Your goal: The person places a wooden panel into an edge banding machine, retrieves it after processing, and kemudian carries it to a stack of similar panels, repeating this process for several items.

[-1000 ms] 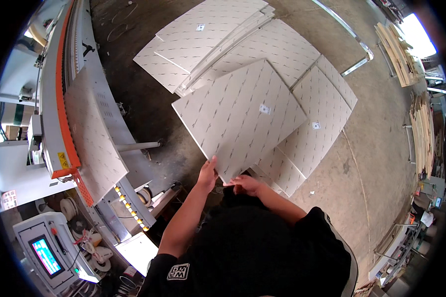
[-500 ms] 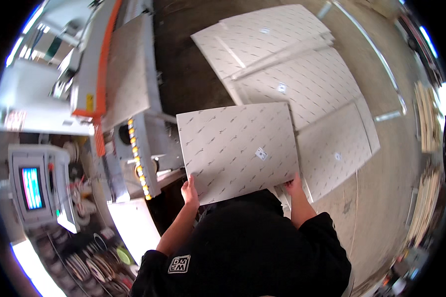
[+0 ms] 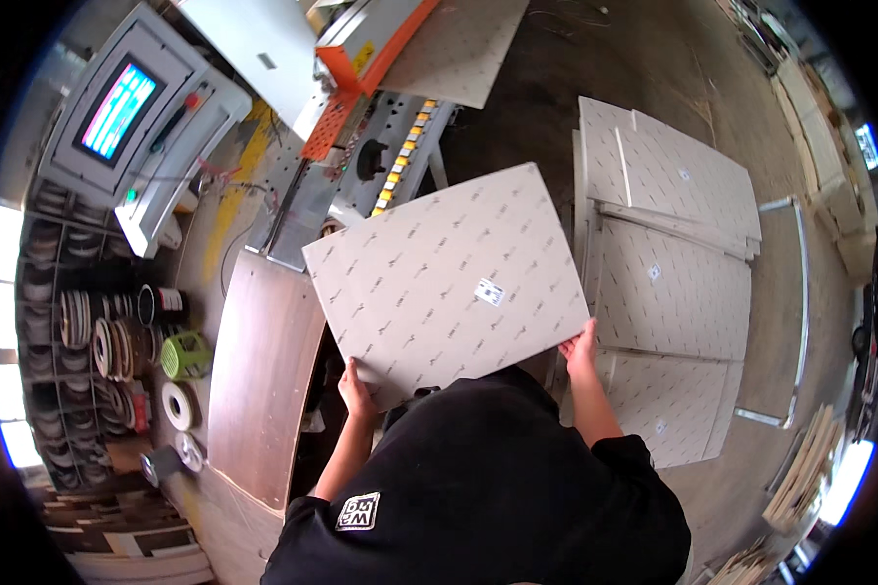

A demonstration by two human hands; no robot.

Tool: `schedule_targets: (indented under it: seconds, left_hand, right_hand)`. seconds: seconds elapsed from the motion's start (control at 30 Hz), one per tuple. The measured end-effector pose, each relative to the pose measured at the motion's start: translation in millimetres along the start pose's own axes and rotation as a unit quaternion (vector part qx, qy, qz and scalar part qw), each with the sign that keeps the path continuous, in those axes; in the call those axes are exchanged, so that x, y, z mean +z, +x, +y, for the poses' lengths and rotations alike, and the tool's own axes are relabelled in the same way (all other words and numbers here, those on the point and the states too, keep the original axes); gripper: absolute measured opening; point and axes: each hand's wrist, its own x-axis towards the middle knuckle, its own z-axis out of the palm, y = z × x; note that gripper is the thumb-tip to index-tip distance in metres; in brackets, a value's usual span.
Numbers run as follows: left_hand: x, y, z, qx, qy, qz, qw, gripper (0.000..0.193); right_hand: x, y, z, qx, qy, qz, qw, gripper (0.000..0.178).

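Observation:
A light grey rectangular panel (image 3: 429, 292), patterned with small dark marks and bearing a white label, is held out in front of me, tilted. My left hand (image 3: 355, 390) grips its near left edge, thumb on top. At the near right corner, my right hand (image 3: 580, 346) has hold of the same panel. The undersides of both grips are hidden beneath it. Just left of the panel is a brown wood-grain table (image 3: 263, 361). Several similar panels (image 3: 668, 283) lie stacked on the right.
An edge-banding machine with an orange rail (image 3: 346, 97) and yellow rollers (image 3: 400, 161) stands ahead. Its control console (image 3: 137, 107) with a lit screen is at the far left. Rolls of banding (image 3: 117, 341) and a green basket (image 3: 185, 356) fill the left side. A metal frame (image 3: 805, 302) lies at right.
My body has turned left, so the machine and console shift rightward in view and the wood-grain table appears. The panel stays in both hands, now angled with its right side farther up.

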Motion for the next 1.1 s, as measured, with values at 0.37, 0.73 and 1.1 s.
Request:
schedule_targets:
  seconds: [0.37,0.73,1.1]
  left_hand:
    - [-136.7,3.3,-29.1,0.007,-0.106,-0.008,0.994,0.032]
    - [-131.4,-5.9,-41.8,0.006,-0.049,0.107,0.993,0.045]
    - [-117.1,-6.8,-53.0,-0.007,-0.022,0.178,0.984,0.051]
  right_hand:
    - [156.4,-11.0,-14.9,0.000,-0.159,-0.213,0.964,0.074]
    - [197.3,-8.7,-40.8,-0.174,-0.289,-0.240,0.910,0.032]
    - [286.5,43.0,-107.8,-0.193,-0.376,-0.266,0.866,0.031]
